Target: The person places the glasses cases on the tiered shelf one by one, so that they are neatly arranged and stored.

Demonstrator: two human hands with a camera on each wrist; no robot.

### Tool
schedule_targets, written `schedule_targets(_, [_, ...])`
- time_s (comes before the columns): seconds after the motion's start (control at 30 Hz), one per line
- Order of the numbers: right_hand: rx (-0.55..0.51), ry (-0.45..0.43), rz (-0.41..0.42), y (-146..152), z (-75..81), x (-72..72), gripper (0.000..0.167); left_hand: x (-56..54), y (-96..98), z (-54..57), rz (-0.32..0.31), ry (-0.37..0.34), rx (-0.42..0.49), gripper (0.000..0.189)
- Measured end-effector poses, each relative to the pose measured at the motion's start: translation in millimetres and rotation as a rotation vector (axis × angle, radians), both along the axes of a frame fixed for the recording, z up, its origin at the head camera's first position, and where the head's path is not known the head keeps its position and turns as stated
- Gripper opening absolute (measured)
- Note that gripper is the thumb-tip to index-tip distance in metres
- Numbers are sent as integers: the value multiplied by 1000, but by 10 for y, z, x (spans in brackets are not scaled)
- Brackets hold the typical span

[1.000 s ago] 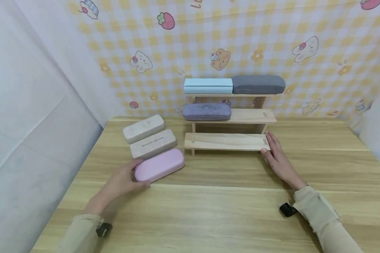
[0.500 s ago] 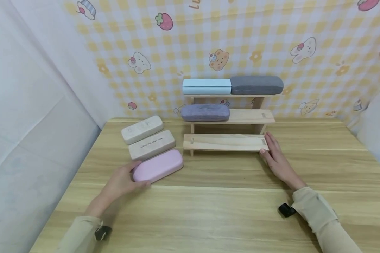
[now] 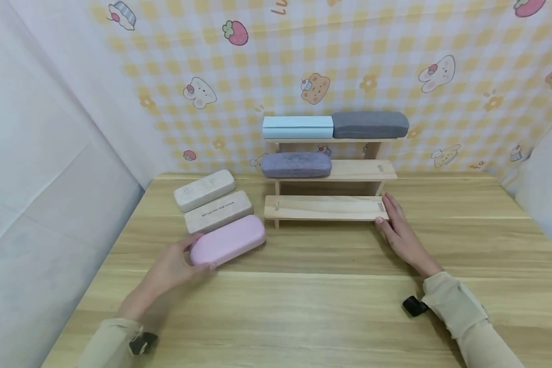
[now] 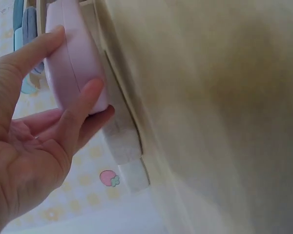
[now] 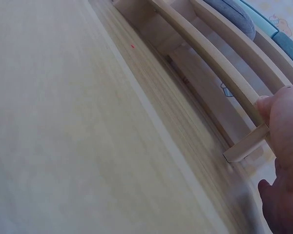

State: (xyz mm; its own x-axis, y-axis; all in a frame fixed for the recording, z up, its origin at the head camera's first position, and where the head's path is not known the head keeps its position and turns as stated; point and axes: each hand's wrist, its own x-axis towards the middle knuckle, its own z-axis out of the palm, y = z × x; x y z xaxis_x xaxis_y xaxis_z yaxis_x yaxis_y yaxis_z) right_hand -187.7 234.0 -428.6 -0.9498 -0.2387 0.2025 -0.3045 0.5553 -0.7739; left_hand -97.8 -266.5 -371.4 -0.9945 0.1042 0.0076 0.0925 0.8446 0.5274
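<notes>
My left hand (image 3: 169, 266) grips the near left end of a pink glasses case (image 3: 228, 239), thumb on its front side and fingers round the far side. In the left wrist view the pink case (image 4: 73, 53) appears tilted and raised a little off the table. My right hand (image 3: 403, 238) holds the right end of the lowest step of a three-tier wooden rack (image 3: 324, 208), thumb at its front edge. In the right wrist view the thumb touches the rack (image 5: 212, 56) beside its leg; some fingers are hidden.
Two pale cases, one lettered (image 3: 219, 212) and one plain-looking (image 3: 204, 190), lie behind the pink one. A mottled purple case (image 3: 296, 165) sits on the middle tier's left half. Light blue (image 3: 297, 127) and grey (image 3: 370, 125) cases fill the top tier. Patterned cloth (image 3: 257, 66) hangs behind.
The pink glasses case has risen slightly in my left hand, against the pale cases beside it. My right hand stays on the rack. The whole head view has shifted a little.
</notes>
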Motion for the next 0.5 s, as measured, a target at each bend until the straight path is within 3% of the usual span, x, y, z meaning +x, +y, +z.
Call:
schedule_targets(0.3, [6,3,1,25,-17,7,67,-18,37,239,1,-42,29,86])
schedule_targets(0.5, [14,7,0,12,-26,-13,68,-119,74,419,-36,4,72,82])
